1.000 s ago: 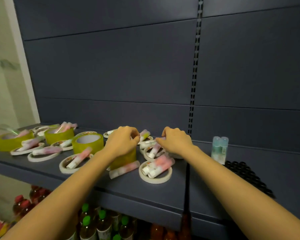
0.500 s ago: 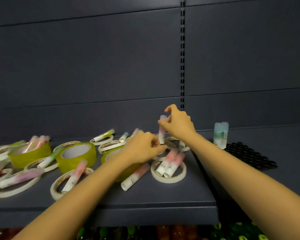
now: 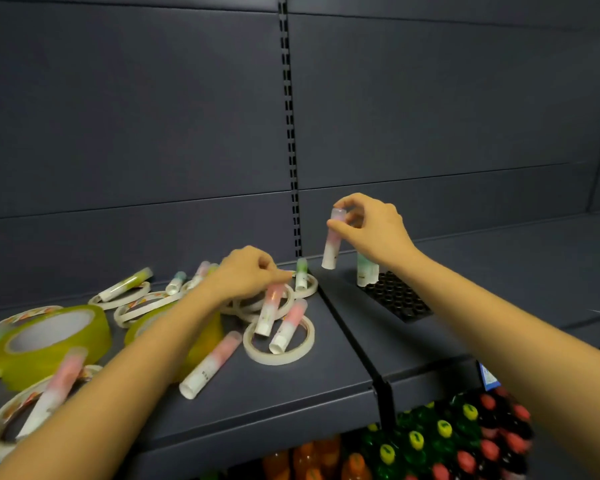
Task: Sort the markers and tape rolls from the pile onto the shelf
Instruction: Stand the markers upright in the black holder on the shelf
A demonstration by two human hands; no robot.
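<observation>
Dark grey shelf [image 3: 343, 372], pile [image 3: 132, 301] on the left: the right hand [image 3: 373, 230] pinches a pink marker [image 3: 332, 245] by its cap, long axis upright, just left of the black slotted tray [image 3: 399, 301] it looks bound for. The left hand [image 3: 246, 275] curls at a second marker [image 3: 269, 311]; whether it grips, I cannot tell.

The left grip [image 3: 246, 273] and right grip [image 3: 373, 230] are bare, as are both forearms [image 3: 136, 368] to the frame edge.

Matt dark metal shelf [image 3: 291, 386]; glossy translucent yellow tape roll [image 3: 52, 344]; smooth plastic-looking markers [image 3: 210, 365].
</observation>
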